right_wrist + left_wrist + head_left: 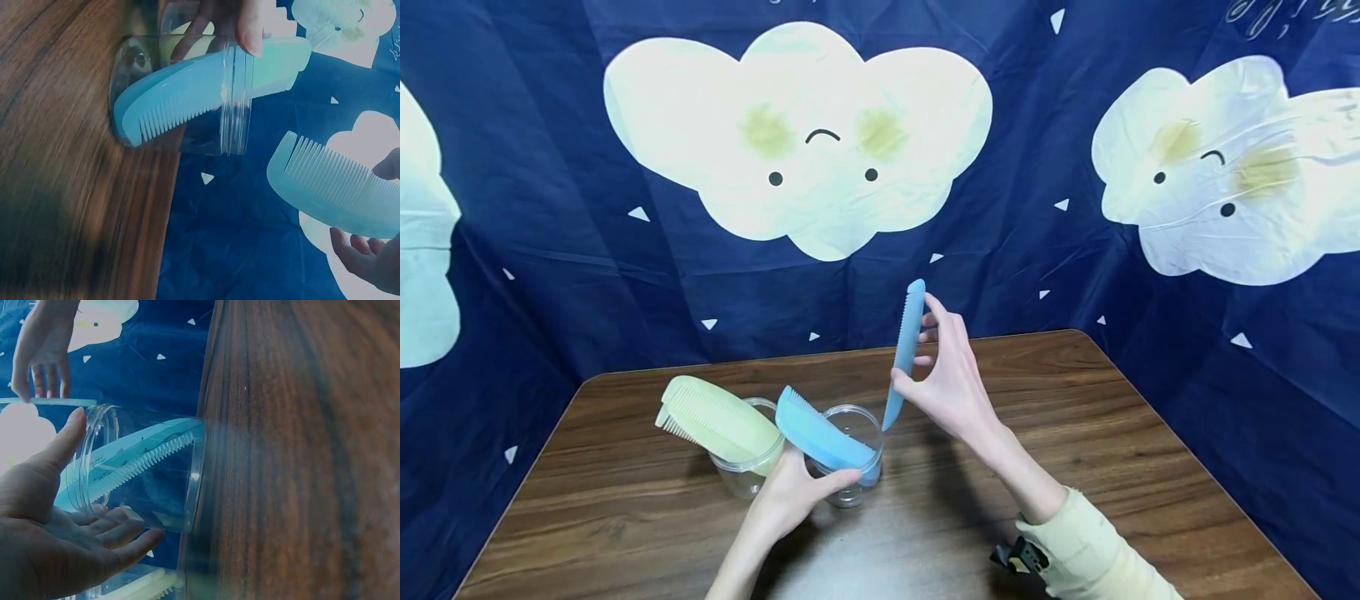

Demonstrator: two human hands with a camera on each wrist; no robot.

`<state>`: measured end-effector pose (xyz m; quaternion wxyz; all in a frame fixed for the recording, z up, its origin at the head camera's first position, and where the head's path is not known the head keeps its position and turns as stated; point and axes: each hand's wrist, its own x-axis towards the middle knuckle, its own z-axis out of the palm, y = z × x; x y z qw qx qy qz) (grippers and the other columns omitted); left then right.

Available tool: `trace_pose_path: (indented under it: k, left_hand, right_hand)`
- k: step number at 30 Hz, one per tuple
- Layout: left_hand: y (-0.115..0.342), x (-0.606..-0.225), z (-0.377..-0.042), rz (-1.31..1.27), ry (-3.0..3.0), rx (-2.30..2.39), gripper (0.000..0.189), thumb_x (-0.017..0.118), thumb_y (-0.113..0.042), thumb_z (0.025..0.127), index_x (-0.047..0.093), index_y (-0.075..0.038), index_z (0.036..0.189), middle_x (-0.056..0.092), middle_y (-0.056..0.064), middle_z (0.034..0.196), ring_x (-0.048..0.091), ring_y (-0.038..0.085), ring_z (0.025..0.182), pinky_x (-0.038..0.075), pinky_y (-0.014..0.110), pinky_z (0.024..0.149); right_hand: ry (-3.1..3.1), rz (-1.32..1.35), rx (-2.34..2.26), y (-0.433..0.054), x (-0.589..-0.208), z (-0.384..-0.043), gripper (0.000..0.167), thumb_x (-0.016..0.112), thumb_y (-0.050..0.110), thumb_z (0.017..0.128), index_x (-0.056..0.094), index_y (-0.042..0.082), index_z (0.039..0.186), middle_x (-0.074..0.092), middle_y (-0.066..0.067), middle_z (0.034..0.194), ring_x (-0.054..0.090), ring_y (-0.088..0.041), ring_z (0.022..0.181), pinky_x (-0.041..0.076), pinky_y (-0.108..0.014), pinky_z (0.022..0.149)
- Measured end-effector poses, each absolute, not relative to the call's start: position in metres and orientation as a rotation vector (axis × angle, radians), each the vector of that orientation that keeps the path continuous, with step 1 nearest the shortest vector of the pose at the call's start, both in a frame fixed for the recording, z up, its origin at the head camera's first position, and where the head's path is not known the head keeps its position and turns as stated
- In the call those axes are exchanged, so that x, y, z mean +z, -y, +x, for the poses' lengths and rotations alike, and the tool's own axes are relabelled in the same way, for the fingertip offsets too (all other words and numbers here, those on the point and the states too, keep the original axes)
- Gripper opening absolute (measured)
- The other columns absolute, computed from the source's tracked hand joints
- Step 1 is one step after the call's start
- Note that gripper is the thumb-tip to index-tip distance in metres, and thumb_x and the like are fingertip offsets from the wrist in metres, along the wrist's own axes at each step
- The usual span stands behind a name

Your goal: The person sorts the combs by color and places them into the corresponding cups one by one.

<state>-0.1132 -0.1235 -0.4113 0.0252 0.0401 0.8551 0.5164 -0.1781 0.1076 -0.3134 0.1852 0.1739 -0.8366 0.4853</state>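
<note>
My right hand (951, 375) holds a light blue comb (907, 342) upright in the air, thumb at its toothed edge and fingers at its back. The comb's lower end is beside the rim of a clear round jar (848, 497). My left hand (793, 492) holds this jar near the rim, thumb on one side and fingers on the other, as the left wrist view shows. Blue combs (175, 94) lean inside it, overlapping, one end out past the rim toward the left. Left of it, pale green combs (722, 425) lean out of a second clear jar (741, 482).
Both jars stand on a brown wood-grain table (617, 517), near its far edge. A dark blue curtain (647, 292) with white clouds hangs close behind the table and along its sides. A small black device (1021, 556) is strapped at my right cuff.
</note>
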Motion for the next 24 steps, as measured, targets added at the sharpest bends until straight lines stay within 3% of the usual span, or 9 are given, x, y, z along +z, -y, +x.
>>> trace_pose_path:
  k: [24]
  left_hand:
    - [0.124, -0.413, -0.116, 0.127, -2.555, 1.654, 0.093, 0.087, -0.042, 0.081, 0.037, -0.011, 0.152, 0.055, 0.01, 0.146, 0.048, 0.028, 0.142, 0.036, 0.054, 0.119]
  right_hand:
    - [2.338, 0.733, 1.339, -0.073, -0.332, -0.171, 0.106, 0.084, 0.003, 0.075, 0.025, 0.021, 0.162, 0.048, -0.01, 0.136, 0.057, -0.019, 0.114, 0.062, -0.027, 0.086]
